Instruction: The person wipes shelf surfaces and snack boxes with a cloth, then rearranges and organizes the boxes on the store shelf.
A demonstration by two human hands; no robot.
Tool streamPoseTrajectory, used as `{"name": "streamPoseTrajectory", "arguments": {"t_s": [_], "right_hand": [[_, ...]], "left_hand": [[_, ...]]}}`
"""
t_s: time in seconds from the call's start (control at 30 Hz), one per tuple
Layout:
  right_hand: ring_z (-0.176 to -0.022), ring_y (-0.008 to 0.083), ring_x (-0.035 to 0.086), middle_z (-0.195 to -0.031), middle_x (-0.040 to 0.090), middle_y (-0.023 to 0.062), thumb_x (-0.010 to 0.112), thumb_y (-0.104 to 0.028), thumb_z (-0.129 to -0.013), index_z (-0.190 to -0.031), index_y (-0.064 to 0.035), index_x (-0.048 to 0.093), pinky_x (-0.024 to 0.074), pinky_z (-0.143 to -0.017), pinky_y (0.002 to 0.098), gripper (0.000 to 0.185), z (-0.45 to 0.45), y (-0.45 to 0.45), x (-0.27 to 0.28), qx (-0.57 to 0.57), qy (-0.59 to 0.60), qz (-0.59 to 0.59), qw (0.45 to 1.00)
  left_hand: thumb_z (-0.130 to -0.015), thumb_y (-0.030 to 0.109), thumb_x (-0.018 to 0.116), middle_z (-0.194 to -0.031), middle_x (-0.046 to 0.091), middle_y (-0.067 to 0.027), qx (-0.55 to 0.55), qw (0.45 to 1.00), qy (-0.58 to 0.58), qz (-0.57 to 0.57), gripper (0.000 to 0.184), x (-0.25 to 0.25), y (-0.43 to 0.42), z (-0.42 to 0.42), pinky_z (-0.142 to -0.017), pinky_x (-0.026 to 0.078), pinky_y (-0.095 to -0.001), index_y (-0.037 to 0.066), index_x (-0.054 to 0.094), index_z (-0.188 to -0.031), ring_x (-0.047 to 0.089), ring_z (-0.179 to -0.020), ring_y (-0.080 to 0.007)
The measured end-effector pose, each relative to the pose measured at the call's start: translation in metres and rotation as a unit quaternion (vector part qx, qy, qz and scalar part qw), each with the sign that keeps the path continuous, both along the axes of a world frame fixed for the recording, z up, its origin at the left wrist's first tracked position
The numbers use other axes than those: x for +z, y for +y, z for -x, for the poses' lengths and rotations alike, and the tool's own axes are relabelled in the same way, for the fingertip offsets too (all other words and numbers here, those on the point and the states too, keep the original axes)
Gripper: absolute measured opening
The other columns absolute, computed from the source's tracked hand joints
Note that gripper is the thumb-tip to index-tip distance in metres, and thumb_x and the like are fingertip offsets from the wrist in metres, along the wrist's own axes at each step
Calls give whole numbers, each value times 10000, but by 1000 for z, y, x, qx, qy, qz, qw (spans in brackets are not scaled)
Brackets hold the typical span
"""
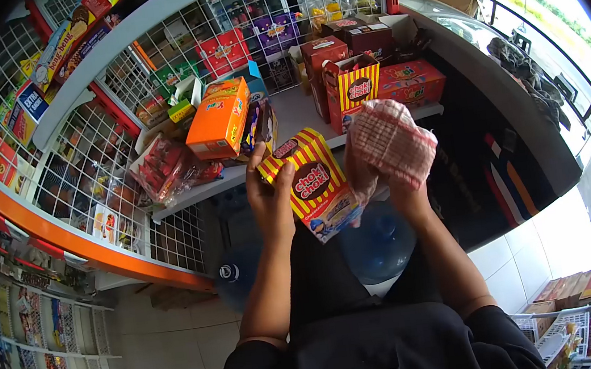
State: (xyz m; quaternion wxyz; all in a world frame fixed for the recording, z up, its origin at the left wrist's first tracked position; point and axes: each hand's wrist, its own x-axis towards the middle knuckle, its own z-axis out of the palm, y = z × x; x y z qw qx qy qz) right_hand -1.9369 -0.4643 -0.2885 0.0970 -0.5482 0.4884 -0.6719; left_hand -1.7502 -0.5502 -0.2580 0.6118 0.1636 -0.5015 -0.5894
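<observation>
My left hand (pixel 272 194) is closed on the upper left of a red and yellow striped Choki Choki box (pixel 313 182), tilted in front of the shelf. Beside the box's right side, my right hand (pixel 408 197) grips a red and white checked cloth (pixel 394 142), which covers most of its fingers. A second striped Choki Choki box (pixel 358 90) stands open on the shelf behind the cloth. Just beyond my left hand sits an orange Yupi box (pixel 221 118), leaning over other snack packs.
The grey shelf (pixel 293 120) also carries a red Yupi box (pixel 411 82) and a bag of red packets (pixel 166 168). Blue water jugs (pixel 379 244) stand below, near my knees. Wire mesh backs the shelf, and an orange-edged rack (pixel 92 251) curves along the left.
</observation>
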Motion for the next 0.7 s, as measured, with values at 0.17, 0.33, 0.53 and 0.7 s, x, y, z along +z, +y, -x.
{"name": "streamPoseTrajectory", "arguments": {"t_s": [0.17, 0.33, 0.53, 0.7], "right_hand": [[-1239, 385, 295, -1309, 365, 167, 619, -247, -713, -1210, -76, 467, 264, -1010, 446, 547, -58, -4, 33, -35, 257, 8, 966], [-1309, 378, 164, -1379, 296, 124, 516, -345, -775, -1279, -101, 402, 212, -1022, 499, 572, -73, 10, -17, -3, 324, -97, 941], [-1271, 309, 301, -1324, 375, 172, 602, -273, -774, -1268, -67, 419, 267, -1025, 371, 565, -33, 33, -91, 82, 113, -169, 976], [-1141, 283, 449, -1184, 507, 113, 615, -193, -774, -1205, -38, 471, 318, -987, 372, 480, 5, 32, -15, -42, 280, -83, 956]], "left_hand": [[-856, 145, 540, -1126, 507, -105, -124, 987, 55, -84, 426, -26, -16, 8, -889, 407, -287, -2, 394, -1228, 512, -987, -160], [-849, 190, 553, -1077, 535, -136, -29, 999, -7, -28, 394, -7, -13, -6, -842, 447, -331, -13, 433, -1164, 545, -958, -209], [-833, 159, 598, -1022, 546, -76, 52, 993, 89, -63, 349, 0, -24, -22, -822, 450, -289, -3, 459, -1110, 542, -936, -135], [-862, 359, 540, -1118, 538, -100, -87, 986, 108, -93, 510, -7, -21, -22, -844, 455, -311, 15, 437, -1225, 552, -975, -159]]}}
